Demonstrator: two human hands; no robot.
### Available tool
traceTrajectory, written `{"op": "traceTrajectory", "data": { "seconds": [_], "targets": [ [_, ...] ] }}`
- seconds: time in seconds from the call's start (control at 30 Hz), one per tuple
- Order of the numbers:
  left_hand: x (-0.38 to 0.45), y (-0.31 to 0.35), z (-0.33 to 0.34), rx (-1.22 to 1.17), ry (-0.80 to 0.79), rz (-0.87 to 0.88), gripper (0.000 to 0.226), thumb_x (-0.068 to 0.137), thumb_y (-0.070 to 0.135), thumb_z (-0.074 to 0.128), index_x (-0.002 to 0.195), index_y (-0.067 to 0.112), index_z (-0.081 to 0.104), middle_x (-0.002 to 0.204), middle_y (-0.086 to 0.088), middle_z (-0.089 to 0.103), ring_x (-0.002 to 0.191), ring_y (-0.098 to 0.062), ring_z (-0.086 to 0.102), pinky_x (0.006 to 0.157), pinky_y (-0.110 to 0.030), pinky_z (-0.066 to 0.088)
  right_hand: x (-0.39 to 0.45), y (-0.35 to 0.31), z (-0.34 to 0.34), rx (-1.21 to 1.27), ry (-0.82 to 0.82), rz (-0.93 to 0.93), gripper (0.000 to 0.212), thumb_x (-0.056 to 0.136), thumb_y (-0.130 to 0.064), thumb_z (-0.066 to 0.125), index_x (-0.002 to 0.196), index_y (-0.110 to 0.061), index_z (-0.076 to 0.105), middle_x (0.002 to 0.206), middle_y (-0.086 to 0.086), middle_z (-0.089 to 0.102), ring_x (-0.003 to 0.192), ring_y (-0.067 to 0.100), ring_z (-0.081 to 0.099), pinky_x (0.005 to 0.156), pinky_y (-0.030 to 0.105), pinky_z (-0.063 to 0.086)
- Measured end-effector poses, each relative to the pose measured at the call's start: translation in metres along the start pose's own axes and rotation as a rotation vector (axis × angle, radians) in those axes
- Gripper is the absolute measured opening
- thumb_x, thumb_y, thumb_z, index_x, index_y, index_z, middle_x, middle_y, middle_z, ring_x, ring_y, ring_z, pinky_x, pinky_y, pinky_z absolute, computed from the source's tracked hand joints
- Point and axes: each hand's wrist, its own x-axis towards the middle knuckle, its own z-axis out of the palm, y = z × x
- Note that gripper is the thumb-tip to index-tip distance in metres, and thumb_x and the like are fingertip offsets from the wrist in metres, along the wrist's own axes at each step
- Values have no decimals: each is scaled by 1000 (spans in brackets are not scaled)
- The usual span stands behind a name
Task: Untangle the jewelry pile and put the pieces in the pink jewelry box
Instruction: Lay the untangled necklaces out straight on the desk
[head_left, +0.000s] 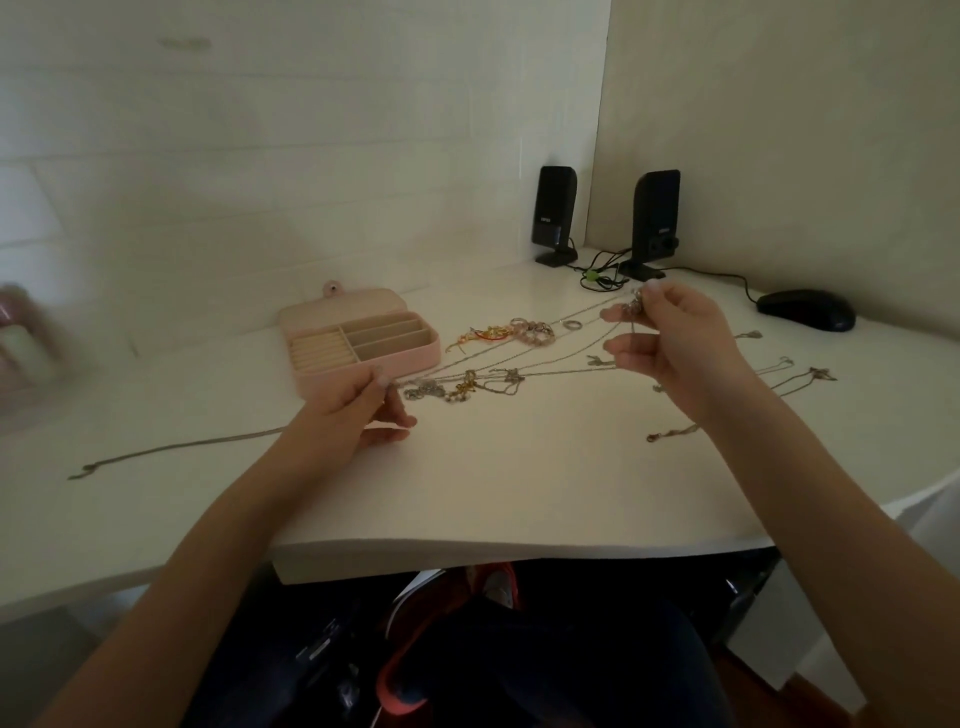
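Silver chain (511, 340) stretched taut and diagonal between left hand (358, 410), pinching its near end just beside the open pink jewelry box (358, 340), and raised right hand (670, 338), pinching the knotted far end (box nearer the left).

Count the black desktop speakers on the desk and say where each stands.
2. One speaker stands at the back of the desk by the wall corner; the other speaker stands just to its right, nearer the black mouse. None seems hidden.
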Motion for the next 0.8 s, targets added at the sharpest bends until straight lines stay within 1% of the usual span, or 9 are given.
{"op": "traceTrajectory", "data": {
  "seconds": [0.1, 0.2, 0.27, 0.37, 0.47, 0.57, 0.63, 0.73, 0.8],
  "targets": [
    [-2, 5, 6, -182, 21, -41, 32, 103, 16, 30, 78, 7, 48, 76, -2, 64, 78, -13, 69, 72, -27, 58, -1, 10, 0, -37, 74, 10, 19, 103, -19, 38, 115, -6, 45, 86, 12, 67, 53, 19, 69, 45, 23, 54],
    [-5, 7, 6, -142, 30, -37, 29, 103, 16, 30, 83, 7, 49, 77, -2, 63, 79, -15, 66, 72, -30, 55, -2, 22, 0, -102, 175, 50, 15, 102, -14, 41, 113, -6, 46, 81, 14, 65, 50, 17, 67, 45, 24, 54],
    [-9, 6, 5, -98, 55, -48, 29, 102, 16, 31, 80, 8, 48, 76, -3, 60, 75, -14, 62, 68, -28, 51, -1, 30, 0, -177, 216, 40, 14, 101, -13, 43, 111, -4, 48, 76, 12, 63, 46, 13, 64, 44, 22, 53],
    [-18, 7, 2, -181, 83, -95, 30, 101, 12, 31, 74, 10, 45, 77, -5, 63, 78, -17, 65, 70, -27, 51, -3, 36, 4, -240, 227, 48, 15, 101, -14, 43, 110, -5, 50, 73, 7, 60, 51, 12, 56, 45, 19, 50],
    [-27, 13, 0, -563, 47, -186, 36, 97, 9, 30, 62, 13, 38, 88, -13, 70, 91, -22, 70, 79, -33, 57, -10, 39, 12, -148, 165, 128, 12, 101, -13, 41, 109, -6, 48, 71, 8, 55, 51, 12, 46, 39, 16, 38],
    [-34, 11, 0, -880, 63, -249, 49, 96, 11, 32, 49, 14, 43, 80, -16, 70, 83, -25, 72, 72, -36, 59, -18, 44, 20, -178, 154, 148, 10, 101, -14, 42, 104, -6, 47, 74, 10, 56, 45, 11, 51, 32, 15, 32],
    [-36, 6, -1, -1004, 68, -258, 43, 94, 10, 35, 51, 13, 41, 77, -15, 69, 80, -24, 72, 72, -39, 59, -23, 47, 22, -191, 155, 146, 10, 101, -15, 42, 105, -7, 47, 74, 9, 58, 43, 9, 55, 31, 15, 30],
    [-37, 2, -2, -1178, 74, -234, 24, 78, 5, 44, 56, 12, 39, 72, -12, 65, 72, -23, 70, 74, -45, 58, -31, 49, 26, -231, 145, 132, 13, 101, -18, 43, 108, -9, 48, 72, 5, 60, 41, 5, 55, 33, 16, 31],
    [-37, 1, -3, -1259, 73, -216, 21, 74, 3, 45, 55, 11, 41, 65, -8, 58, 58, -18, 63, 65, -40, 59, -36, 50, 28, -230, 131, 119, 12, 101, -18, 43, 108, -10, 48, 71, 4, 61, 41, 4, 57, 33, 16, 31]
  ]
}}
